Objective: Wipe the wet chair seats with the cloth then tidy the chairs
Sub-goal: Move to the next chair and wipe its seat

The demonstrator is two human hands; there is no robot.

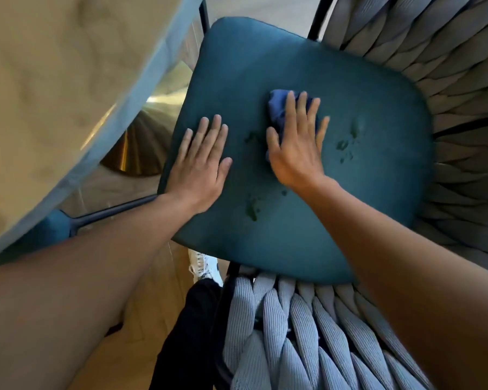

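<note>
- At the upper left of the frame, a pale table top (54,108) with a light blue edge slants across; a brass-coloured round base (141,142) shows beneath it.
- Your left hand (200,164) lies flat at the left edge of the chair seat (364,192), fingers straight and together, grasping nothing.
- The seat is a smooth teal cushion with rounded corners, filling the centre of the frame.
- Dark water drops (251,206) sit between your hands and low of centre; more drops (347,142) lie just right of your right hand.
- Your right hand (296,144) presses down on the cloth (278,108), fingers spread and straight over it.
- The cloth is blue and bunched, poking out above and left of your fingers, centre of the seat.
- Thick grey ribbed cords (448,80), woven, wrap the chair along the right and bottom of the frame.
</note>
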